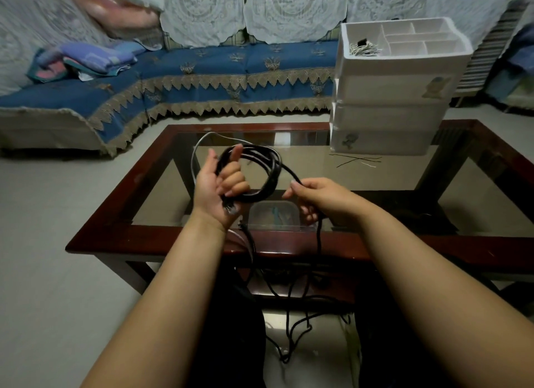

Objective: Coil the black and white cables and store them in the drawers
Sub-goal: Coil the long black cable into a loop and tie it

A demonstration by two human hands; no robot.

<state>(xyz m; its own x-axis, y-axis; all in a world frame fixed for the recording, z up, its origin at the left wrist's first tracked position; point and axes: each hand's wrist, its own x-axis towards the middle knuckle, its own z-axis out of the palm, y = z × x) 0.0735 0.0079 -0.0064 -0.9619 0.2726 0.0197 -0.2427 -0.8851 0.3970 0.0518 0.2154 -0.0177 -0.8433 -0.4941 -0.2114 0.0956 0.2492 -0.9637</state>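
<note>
My left hand [219, 182] grips several loops of the black cable [267, 171] above the glass table, with a connector end sticking out below the palm. My right hand [315, 198] pinches the same cable's loose run, which drops over the table's front edge and trails in loose bends on the floor [291, 338]. A white cable [196, 147] arcs behind my left hand and also hangs down near the table edge. The white drawer unit [393, 110] stands at the table's back right; its open top tray holds a coiled white cable [364, 50].
The glass-topped table has a dark red wooden frame [161, 237]. Thin black and white ties [357, 160] lie in front of the drawer unit. A plastic box [273, 215] shows under the glass. A blue-covered sofa [202, 69] runs behind the table.
</note>
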